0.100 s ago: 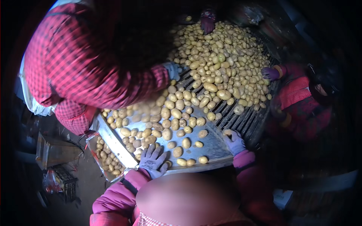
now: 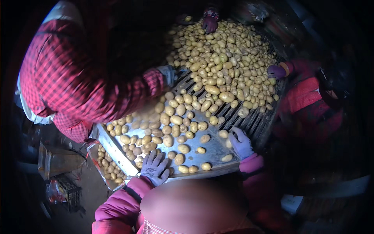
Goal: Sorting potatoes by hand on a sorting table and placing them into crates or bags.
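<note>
My left hand point(image 2: 155, 167), in a grey-violet glove, rests with fingers spread at the near left of a metal tray point(image 2: 212, 150), beside several yellow potatoes point(image 2: 179, 158). My right hand point(image 2: 241, 144), gloved alike, is at the tray's right edge, fingers stretched out and holding nothing. A potato point(image 2: 223, 133) lies just left of its fingertips, and a second one is partly hidden by the fingers. Another potato point(image 2: 227, 158) lies on the tray below that hand. The far left of the tray carries many more potatoes, some smeared by motion.
A large potato heap point(image 2: 230, 62) covers a slatted rack point(image 2: 249, 124) beyond the tray. A co-worker's checkered sleeve point(image 2: 97, 85) reaches in from the left; other workers' gloved hands point(image 2: 277, 71) touch the heap. Potatoes fill a container point(image 2: 111, 167) at lower left, near a black crate point(image 2: 68, 193).
My right hand's fingers have straightened, and the potato at its fingertips is now apart from them. A potato has appeared on the tray below that hand. The co-worker's left-side arm has shifted left.
</note>
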`<state>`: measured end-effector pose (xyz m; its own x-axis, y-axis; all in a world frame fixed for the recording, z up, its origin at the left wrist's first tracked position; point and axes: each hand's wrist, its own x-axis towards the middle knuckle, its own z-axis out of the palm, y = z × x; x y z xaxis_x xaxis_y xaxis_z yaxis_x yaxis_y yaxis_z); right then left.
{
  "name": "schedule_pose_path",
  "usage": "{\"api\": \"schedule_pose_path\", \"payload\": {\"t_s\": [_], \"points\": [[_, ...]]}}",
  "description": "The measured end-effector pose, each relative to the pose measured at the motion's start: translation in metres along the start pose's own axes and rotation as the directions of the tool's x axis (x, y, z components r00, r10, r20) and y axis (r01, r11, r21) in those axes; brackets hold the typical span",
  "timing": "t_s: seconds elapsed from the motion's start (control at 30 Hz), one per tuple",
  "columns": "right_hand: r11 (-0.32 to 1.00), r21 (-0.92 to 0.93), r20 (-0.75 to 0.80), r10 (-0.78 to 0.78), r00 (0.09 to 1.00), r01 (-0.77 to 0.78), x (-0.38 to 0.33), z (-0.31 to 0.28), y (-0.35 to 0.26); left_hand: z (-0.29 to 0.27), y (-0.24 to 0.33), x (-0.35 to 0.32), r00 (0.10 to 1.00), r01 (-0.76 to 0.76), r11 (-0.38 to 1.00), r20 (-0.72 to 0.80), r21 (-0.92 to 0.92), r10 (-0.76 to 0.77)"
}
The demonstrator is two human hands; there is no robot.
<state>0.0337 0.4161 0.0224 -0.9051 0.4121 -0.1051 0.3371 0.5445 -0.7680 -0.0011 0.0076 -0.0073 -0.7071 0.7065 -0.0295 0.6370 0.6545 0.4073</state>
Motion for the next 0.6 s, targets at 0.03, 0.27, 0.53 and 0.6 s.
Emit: {"api": "schedule_pose_path", "payload": {"t_s": [0.03, 0.27, 0.53, 0.6], "points": [[0.976, -0.15, -0.111, -0.173, 0.979, 0.155, 0.011, 0.001, 0.001, 0.001, 0.001, 0.001, 0.999, -0.013, 1.0, -0.043, -0.009, 0.013], [0.851, -0.061, 0.352, -0.471, 0.808, 0.522, 0.017, 0.056, -0.032, -0.007, 0.009, 0.008, 0.981, -0.049, 0.997, -0.192, -0.064, 0.036], [0.711, -0.629, 0.085, -0.338, 0.937, 0.314, 0.132, 0.099, -0.073, -0.01, 0.016, 0.008, 0.984, 0.089, 0.996, -0.158, 0.001, -0.087], [0.754, -0.582, 0.102, -0.306, 0.947, 0.306, 0.117, 0.123, -0.085, -0.012, 0.017, 0.01, 0.979, 0.115, 0.993, -0.169, 0.005, -0.112]]}}
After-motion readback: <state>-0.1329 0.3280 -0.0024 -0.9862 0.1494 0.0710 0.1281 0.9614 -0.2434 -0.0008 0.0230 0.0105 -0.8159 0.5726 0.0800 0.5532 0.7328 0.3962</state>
